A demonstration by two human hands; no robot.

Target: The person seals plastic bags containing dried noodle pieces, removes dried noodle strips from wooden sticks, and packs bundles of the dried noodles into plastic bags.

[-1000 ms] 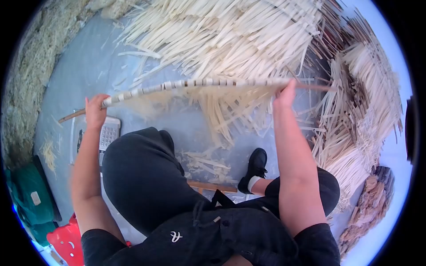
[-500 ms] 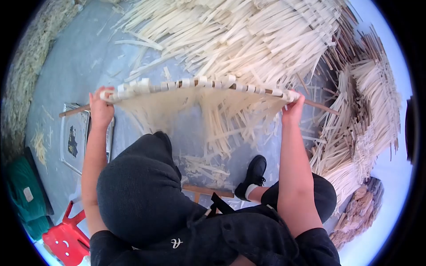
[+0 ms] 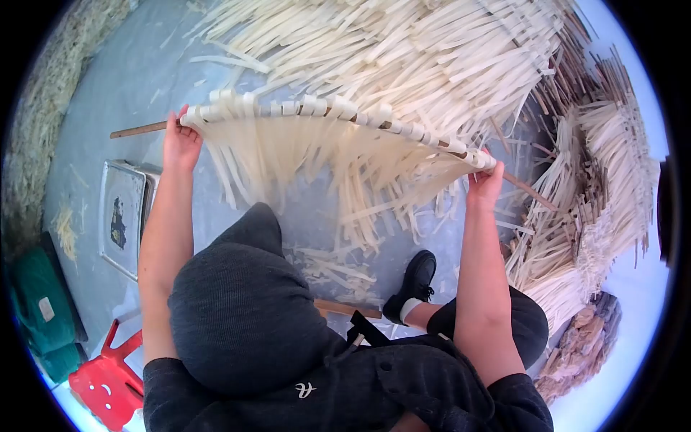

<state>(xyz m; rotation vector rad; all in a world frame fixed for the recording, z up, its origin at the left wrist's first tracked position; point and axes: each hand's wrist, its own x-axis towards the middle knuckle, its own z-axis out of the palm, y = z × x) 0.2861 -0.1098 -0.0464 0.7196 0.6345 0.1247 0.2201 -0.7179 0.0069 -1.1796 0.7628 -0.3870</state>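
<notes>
Fingers [image 3: 171, 121] of left hand [image 3: 182, 149] and right hand [image 3: 485, 186] pinch the wooden stick [image 3: 140, 130] near both ends; its long axis lies crosswise between them, right side nearer the body, pale strips [image 3: 306, 144] hanging.

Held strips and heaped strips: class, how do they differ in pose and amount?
The held strips hang from a stick between the left hand and right hand; the heaped strips lie on the floor. The held strips make one row; the heaped strips overlap in layers. Both are pale and narrow.
</notes>
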